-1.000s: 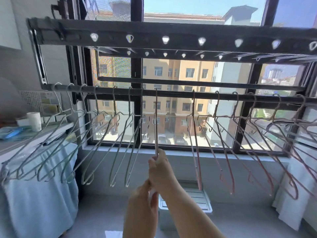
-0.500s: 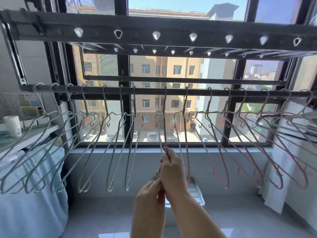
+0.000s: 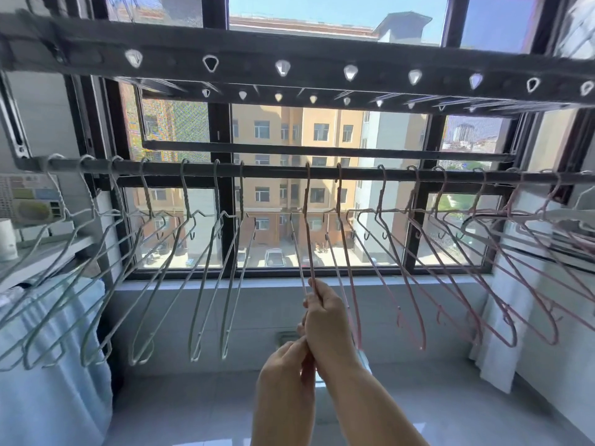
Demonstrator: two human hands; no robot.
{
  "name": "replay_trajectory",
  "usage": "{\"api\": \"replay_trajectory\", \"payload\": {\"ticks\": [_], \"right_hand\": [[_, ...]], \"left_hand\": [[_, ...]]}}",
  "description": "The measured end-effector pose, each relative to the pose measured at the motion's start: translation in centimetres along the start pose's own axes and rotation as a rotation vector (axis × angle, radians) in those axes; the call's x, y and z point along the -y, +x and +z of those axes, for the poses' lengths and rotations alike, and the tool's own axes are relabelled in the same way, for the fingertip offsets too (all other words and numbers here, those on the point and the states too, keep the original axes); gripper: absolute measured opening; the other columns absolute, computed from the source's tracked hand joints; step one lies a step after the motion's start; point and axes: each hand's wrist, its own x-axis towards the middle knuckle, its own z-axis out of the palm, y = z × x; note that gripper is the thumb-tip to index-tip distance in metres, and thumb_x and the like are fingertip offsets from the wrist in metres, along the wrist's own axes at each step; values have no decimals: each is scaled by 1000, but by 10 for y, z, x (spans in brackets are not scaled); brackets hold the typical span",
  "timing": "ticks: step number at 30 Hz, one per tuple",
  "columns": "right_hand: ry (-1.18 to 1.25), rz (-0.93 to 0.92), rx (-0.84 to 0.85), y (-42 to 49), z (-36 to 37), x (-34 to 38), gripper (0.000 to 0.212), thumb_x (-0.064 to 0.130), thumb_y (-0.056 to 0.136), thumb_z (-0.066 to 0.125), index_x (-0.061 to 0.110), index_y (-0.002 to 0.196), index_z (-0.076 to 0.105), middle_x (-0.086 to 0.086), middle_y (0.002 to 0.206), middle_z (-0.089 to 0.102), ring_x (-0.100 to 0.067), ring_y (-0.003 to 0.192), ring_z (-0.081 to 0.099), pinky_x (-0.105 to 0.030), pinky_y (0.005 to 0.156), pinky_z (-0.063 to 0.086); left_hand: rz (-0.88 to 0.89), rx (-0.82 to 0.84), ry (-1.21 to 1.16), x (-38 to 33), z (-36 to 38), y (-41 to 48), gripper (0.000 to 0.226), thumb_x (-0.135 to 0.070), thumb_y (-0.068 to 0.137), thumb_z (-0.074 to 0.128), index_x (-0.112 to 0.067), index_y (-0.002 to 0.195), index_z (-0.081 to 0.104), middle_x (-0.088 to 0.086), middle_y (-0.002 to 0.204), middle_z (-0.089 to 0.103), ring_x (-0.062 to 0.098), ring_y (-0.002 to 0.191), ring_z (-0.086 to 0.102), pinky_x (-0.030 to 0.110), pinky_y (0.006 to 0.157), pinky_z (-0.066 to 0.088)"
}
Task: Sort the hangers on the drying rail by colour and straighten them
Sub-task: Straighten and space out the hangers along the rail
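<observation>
A dark drying rail (image 3: 273,171) runs across the window at head height. Several pale green hangers (image 3: 206,272) hang on its left half, several pink hangers (image 3: 409,278) on its right half. Between the two groups hangs one pink hanger (image 3: 308,226), seen edge-on. My right hand (image 3: 325,317) pinches the lower wires of this hanger from the right. My left hand (image 3: 286,375) grips its bottom end just below. The lowest part of that hanger is hidden by both hands.
A second perforated rack bar (image 3: 289,66) hangs higher up. A shelf with a white cup (image 3: 7,239) and a blue cloth (image 3: 51,365) stand at the left. White fabric (image 3: 502,333) hangs at the right. A white vent grille lies on the floor behind my hands.
The hanger in my hands has slid right along the rail, from next to the green group to beside the pink group. Both hands moved with it; the view shifted right.
</observation>
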Motion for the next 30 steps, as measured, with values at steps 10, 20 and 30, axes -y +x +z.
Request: {"api": "replay_trajectory", "payload": {"ticks": [10, 20, 30], "right_hand": [[-486, -139, -25, -13, 5, -1, 49, 33, 96, 35, 11, 139, 31, -9, 138, 44, -23, 124, 45, -32, 97, 36], [-744, -628, -7, -42, 37, 17, 58, 41, 91, 29, 17, 143, 21, 2, 147, 26, -4, 135, 14, -17, 113, 7], [-364, -43, 346, -7, 84, 7, 46, 16, 97, 35, 9, 141, 24, -9, 129, 52, -18, 110, 51, -29, 93, 41]], "left_hand": [[-81, -49, -6, 5, -30, -8, 60, 0, 67, 75, -46, 101, 58, -19, 80, 67, -12, 76, 60, -6, 66, 39], [-27, -265, 266, 30, -85, 14, 47, -11, 74, 71, 1, 117, 56, 19, 106, 63, 35, 89, 63, 53, 71, 55], [-131, -32, 234, 47, -81, 10, 49, 11, 56, 78, -6, 101, 68, -3, 72, 68, 5, 57, 57, 14, 62, 46]]}}
